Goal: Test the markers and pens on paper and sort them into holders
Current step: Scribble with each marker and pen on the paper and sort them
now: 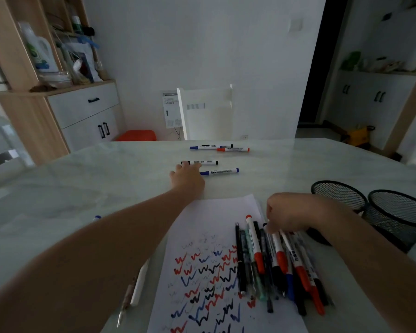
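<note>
Beyond the scribbled paper (214, 224), the left hand (187, 175) lies with fingers stretched flat onto the end of a black marker (202, 162) on the surface (82, 188). On the paper's right edge the right hand (291, 215) curls its fingers onto the pile of markers and pens (277, 255); whether they grip one cannot be told. Two mesh holders (394, 212) stand just right of the paper.

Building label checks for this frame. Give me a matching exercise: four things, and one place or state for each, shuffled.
Things:
1 left hand
2 right hand
3 holders
4 paper

Places or states:
A covered in red, blue and black squiggles
B at the pen pile
C at the black marker
D right of the paper

Pairs: 1-C, 2-B, 3-D, 4-A
</note>
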